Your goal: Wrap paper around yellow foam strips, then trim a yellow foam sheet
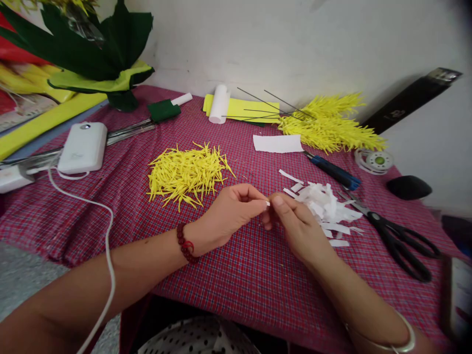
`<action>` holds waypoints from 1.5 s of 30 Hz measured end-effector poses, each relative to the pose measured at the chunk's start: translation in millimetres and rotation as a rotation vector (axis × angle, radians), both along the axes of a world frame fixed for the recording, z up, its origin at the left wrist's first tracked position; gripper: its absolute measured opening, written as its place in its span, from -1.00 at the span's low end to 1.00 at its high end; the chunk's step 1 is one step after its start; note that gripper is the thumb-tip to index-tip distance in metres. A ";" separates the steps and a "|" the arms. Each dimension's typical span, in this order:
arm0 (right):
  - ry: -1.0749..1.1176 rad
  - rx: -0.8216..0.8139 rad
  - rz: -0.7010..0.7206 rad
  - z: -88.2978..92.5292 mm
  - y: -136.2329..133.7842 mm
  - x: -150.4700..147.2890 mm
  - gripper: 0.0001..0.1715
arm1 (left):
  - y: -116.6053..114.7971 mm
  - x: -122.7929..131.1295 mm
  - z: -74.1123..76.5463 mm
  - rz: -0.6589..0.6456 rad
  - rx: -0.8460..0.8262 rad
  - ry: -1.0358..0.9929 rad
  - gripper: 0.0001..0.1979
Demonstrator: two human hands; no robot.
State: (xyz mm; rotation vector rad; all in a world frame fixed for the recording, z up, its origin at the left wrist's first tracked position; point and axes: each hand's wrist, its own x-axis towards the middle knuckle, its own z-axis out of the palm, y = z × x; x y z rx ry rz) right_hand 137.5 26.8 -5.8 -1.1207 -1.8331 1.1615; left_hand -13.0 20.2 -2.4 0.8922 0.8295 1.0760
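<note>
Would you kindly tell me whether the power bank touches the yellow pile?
Apart; the head view shows checked cloth between power bank and yellow pile.

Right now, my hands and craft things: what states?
Left hand: pinching a white piece
Right hand: closed at same piece
Yellow pieces: twisted, heaped
White strips: cut, loosely piled
White roll: rolled up
White sheet: lying unrolled
Scissors: handles spread apart
Utility knife: blade state unclear
Checked cloth: spread, wrinkled
</note>
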 end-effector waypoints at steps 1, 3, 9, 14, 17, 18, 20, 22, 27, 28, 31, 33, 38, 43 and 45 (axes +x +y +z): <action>0.006 -0.013 0.000 0.0 -1.0 -0.2 -0.52 | -0.2 0.4 -0.9 -0.020 0.035 0.002 -0.89; 0.022 -0.050 -0.012 -0.3 -3.0 -0.9 -0.50 | -0.6 1.4 -3.1 -0.049 0.097 0.002 -0.89; 0.068 -0.127 -0.044 -2.8 -4.2 -3.3 -0.48 | -0.4 3.0 -1.8 -0.041 0.071 0.011 -0.88; -0.005 -0.118 -0.034 -3.3 -2.7 -2.0 -0.52 | 2.5 -0.4 -2.4 -0.029 -0.072 0.048 -0.89; 0.040 -0.152 -0.049 -5.8 -2.3 -1.0 -0.57 | 4.0 -2.2 -5.6 -0.066 -0.132 0.083 -0.88; 0.074 -0.171 -0.054 -7.3 -2.1 -0.8 -0.59 | 4.3 -2.5 -6.2 -0.077 -0.147 0.094 -0.88; 0.134 -0.208 -0.062 -10.6 -1.5 -0.3 -0.62 | 4.5 -2.9 -6.4 -0.091 -0.165 0.105 -0.87; 0.169 -0.235 -0.065 -13.1 -0.8 0.1 -0.64 | 4.4 -2.9 -6.1 -0.091 -0.178 0.102 -0.87; 0.216 -0.270 -0.063 -12.3 1.0 -0.2 -0.68 | 5.2 -2.5 -8.3 -0.093 -0.210 0.028 -0.88; 0.222 -0.274 -0.062 -11.7 1.3 -0.5 -0.68 | 5.5 -2.4 -9.0 -0.094 -0.211 0.015 -0.87; 0.236 -0.273 -0.053 -11.5 2.3 -1.3 -0.72 | 6.2 -2.2 -10.2 -0.082 -0.214 -0.011 -0.85; 0.243 -0.272 -0.049 -12.6 3.2 -1.3 -0.74 | 6.5 -2.4 -10.1 -0.073 -0.215 -0.016 -0.84; 0.213 -0.227 -0.031 -12.9 4.6 0.2 -0.73 | 5.6 -2.8 -8.7 -0.074 -0.202 0.011 -0.82; -0.006 -0.058 -0.030 -9.1 3.2 1.2 -0.66 | 2.2 -2.2 -6.4 -0.089 -0.174 0.063 -0.83; -0.045 -0.012 -0.029 -10.0 3.5 1.8 -0.62 | 0.9 -1.9 -5.8 -0.091 -0.158 0.097 -0.85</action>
